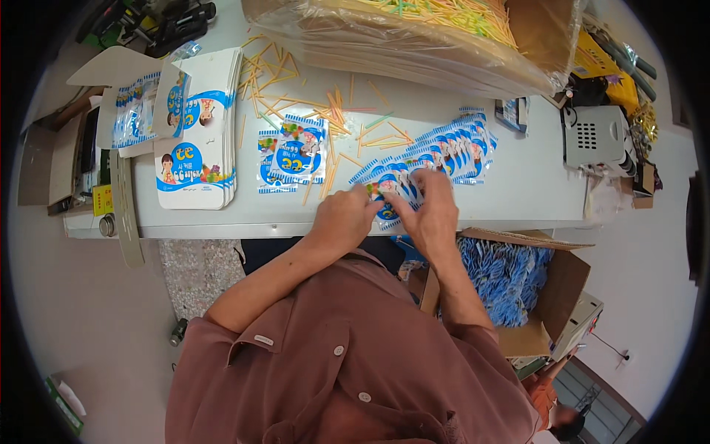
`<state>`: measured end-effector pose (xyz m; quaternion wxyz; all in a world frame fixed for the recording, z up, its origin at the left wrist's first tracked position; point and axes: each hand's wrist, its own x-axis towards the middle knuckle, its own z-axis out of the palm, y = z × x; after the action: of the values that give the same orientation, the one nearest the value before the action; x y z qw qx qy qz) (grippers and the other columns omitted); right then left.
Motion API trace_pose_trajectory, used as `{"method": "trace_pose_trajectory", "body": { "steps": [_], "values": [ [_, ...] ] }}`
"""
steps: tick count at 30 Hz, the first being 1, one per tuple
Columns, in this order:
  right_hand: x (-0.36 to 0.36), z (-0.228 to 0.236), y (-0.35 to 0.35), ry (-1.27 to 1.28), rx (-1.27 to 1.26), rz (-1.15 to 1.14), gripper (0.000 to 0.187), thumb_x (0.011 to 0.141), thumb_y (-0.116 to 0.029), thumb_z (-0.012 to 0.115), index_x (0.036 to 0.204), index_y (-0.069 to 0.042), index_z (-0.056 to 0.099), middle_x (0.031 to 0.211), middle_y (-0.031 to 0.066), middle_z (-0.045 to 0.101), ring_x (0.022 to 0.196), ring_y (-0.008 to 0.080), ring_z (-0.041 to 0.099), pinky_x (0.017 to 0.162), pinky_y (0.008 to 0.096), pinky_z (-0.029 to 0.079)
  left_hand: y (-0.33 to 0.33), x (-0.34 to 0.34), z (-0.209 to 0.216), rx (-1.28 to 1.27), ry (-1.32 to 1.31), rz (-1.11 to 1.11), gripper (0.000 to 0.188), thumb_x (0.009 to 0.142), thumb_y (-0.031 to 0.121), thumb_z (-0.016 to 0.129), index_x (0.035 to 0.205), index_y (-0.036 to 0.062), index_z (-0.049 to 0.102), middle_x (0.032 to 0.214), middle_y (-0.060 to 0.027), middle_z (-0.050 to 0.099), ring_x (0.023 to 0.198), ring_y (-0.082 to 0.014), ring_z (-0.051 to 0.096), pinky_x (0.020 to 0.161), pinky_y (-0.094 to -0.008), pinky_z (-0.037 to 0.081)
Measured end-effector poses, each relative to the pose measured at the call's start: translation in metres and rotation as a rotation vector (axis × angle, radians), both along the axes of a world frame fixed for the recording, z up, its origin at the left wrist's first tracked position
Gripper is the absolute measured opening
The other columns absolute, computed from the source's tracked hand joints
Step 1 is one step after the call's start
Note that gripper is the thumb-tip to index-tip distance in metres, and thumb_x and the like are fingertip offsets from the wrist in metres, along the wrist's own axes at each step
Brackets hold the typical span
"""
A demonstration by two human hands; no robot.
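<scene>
At the table's near edge my left hand [344,220] and my right hand [433,214] meet over one blue-and-white sachet [387,212]. The fingers of both are closed on it, the left at its left side and the right at its right side; my fingers cover part of it. From there a fanned row of similar sachets [462,152] runs back to the right. Left of my hands lies a small pile of sachets [299,152]. Thin yellow, orange and green sticks [336,115] are scattered behind and between the pile and the row.
A big plastic-lined carton [414,63] full of sticks stands at the back. Flat printed cartons [196,159] are stacked at left, beside an opened carton holding sachets [133,111]. Below the table's right side sits a cardboard box [568,285] of blue sachets. A grey device [595,137] stands far right.
</scene>
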<state>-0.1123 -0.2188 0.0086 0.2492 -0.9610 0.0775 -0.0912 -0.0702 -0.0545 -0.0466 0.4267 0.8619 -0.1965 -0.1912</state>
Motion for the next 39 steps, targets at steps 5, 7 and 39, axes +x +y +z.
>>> {"method": "trace_pose_trajectory", "body": {
  "steps": [5, 7, 39],
  "values": [
    [-0.011, -0.009, -0.026, 0.089, -0.120, -0.044, 0.060, 0.076, -0.029, 0.083, 0.120, 0.000, 0.055, 0.116, 0.0212, 0.056, 0.104, 0.0369, 0.058, 0.086, 0.0424, 0.050, -0.028, 0.011, 0.002, 0.075, 0.028, -0.108, 0.029, 0.092, 0.024, 0.064, 0.096, -0.0041, 0.058, 0.072, -0.0246, 0.066, 0.069, -0.0439, 0.066, 0.063, -0.0513, 0.051],
    [-0.013, -0.013, -0.029, 0.067, -0.081, -0.090, 0.058, 0.077, -0.026, 0.082, 0.120, 0.001, 0.054, 0.115, 0.0213, 0.057, 0.104, 0.0373, 0.058, 0.088, 0.0428, 0.050, -0.039, 0.014, 0.002, 0.086, 0.018, -0.114, 0.028, 0.093, 0.023, 0.063, 0.100, -0.0037, 0.057, 0.072, -0.0251, 0.066, 0.070, -0.0443, 0.066, 0.063, -0.0523, 0.051],
    [0.472, 0.015, -0.015, 0.154, -0.096, 0.677, 0.022, 0.096, -0.020, 0.051, 0.099, -0.004, 0.065, 0.094, 0.0106, 0.068, 0.087, 0.0276, 0.064, 0.071, 0.0421, 0.049, 0.076, 0.073, 0.020, 0.249, -0.271, 0.443, 0.044, 0.079, 0.037, 0.079, 0.100, 0.0006, 0.066, 0.091, -0.0169, 0.069, 0.076, -0.0353, 0.068, 0.064, -0.0436, 0.053]
  ]
}}
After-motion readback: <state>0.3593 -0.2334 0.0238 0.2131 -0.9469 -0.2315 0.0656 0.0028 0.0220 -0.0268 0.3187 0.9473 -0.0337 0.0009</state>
